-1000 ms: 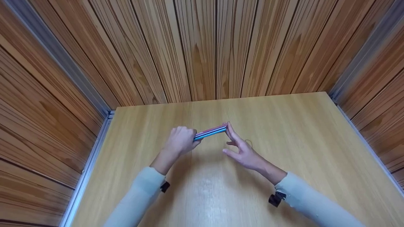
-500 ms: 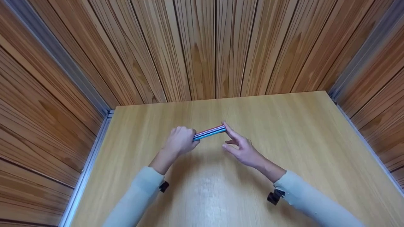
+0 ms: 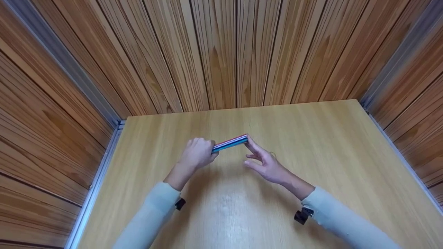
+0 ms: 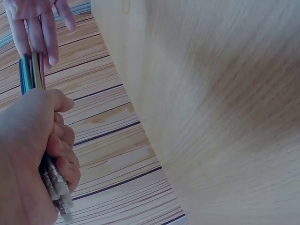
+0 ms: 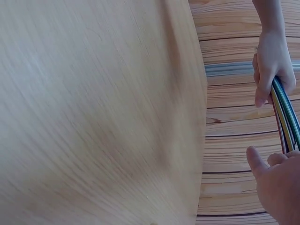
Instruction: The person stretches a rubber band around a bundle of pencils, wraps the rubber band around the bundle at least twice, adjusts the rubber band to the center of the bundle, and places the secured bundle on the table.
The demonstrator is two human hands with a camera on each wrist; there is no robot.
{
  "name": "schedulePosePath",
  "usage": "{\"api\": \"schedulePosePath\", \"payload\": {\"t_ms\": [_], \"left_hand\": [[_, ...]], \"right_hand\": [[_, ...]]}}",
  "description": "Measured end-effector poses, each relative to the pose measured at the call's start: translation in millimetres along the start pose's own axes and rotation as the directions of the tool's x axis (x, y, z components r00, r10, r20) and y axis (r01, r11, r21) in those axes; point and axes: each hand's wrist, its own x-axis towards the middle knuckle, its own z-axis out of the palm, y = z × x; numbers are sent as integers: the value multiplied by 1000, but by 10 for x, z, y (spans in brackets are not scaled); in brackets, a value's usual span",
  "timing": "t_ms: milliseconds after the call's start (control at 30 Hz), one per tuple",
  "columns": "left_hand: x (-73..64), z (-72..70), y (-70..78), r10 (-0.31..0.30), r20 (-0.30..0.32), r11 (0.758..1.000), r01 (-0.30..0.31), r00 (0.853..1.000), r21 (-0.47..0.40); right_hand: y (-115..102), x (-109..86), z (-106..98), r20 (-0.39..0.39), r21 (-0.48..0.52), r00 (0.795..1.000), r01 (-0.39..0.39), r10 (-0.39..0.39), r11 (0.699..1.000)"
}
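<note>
The left hand has its grip curled round a bundle of coloured pencils above the bench; those fingers cover part of the bundle, leaving the pencils hard to count. Pale ends stick out past the palm. The right hand, fingers extended, seems to touch the far end, though the right wrist view cuts that part off. A thin loop on the bench is partly hidden behind the right hand.
</note>
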Motion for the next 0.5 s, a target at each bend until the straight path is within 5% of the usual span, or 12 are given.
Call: {"api": "schedulePosePath", "payload": {"t_ms": [500], "left_hand": [[-83,16,-206,-49,-23,995,47,999,-87]], "right_hand": [[-66,-57,-549,-126,-167,992,-15,-7,986]]}}
